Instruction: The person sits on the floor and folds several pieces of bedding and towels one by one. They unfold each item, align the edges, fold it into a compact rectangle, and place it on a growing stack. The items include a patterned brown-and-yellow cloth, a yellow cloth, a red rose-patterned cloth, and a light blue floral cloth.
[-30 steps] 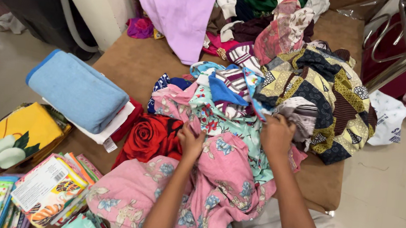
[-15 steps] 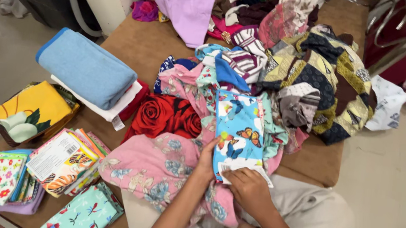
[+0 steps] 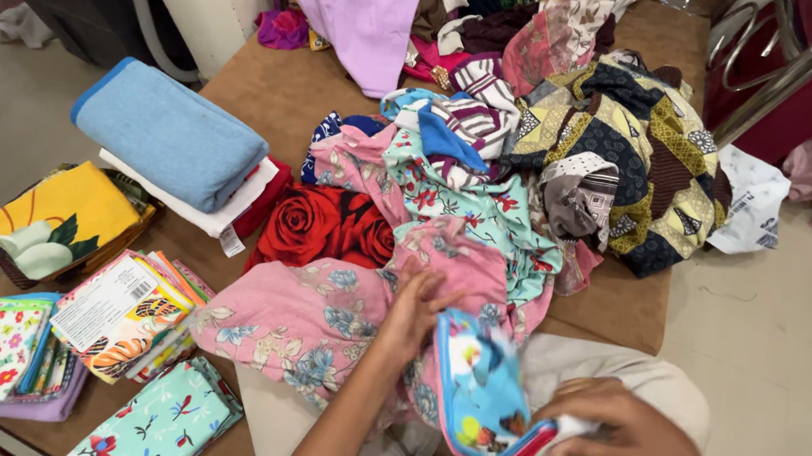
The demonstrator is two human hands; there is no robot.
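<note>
bare brown table (image 3: 279, 94) beyond heaped clothes (image 3: 492, 177), folded stacks (image 3: 170, 133) leftward

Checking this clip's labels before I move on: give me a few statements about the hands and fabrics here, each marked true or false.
1. The right hand grips a blue printed cloth. True.
2. The left hand rests on the folded blue towel. False: it touches the pink floral fabric.
3. The red rose fabric lies between the towel and the loose pile. True.
4. The folded stacks sit to the person's right. False: they are on the left.
</note>
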